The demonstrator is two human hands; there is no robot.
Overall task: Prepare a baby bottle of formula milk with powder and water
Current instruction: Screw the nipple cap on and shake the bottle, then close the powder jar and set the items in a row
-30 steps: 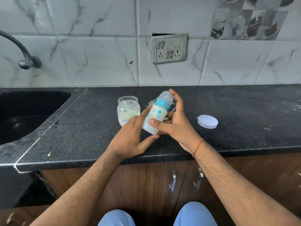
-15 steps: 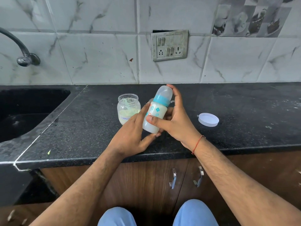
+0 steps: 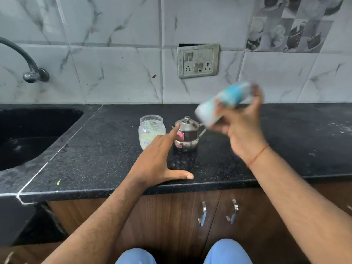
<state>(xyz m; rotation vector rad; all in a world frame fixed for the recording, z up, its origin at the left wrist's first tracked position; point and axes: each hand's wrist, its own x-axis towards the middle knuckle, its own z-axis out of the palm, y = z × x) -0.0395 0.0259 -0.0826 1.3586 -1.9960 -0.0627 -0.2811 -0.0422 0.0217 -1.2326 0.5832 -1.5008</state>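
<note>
At nine o'clock a dark sink (image 3: 28,134) is sunk into the black counter (image 3: 285,141), under a tap (image 3: 28,67) on the tiled wall. Near the middle stands an open jar (image 3: 151,131) with pale powder in it, and just beside it, at its three o'clock, a small steel pot (image 3: 186,136) with its lid on.

The left hand (image 3: 160,161) rests low over the counter's near edge, fingers spread and holding nothing, the forefinger stretched toward the pot.

At two o'clock the right hand (image 3: 242,130) is raised above the counter with its fingers wrapped round the baby bottle (image 3: 222,102). The bottle is tilted, cap end toward one o'clock, and heavily smeared by motion.

The blur suggests the shaking step, mixing powder and water with the cap on. Whether the powder has dissolved cannot be told through the smear. Next, the bottle likely needs holding steady to check for lumps, then setting upright on the counter.
</note>
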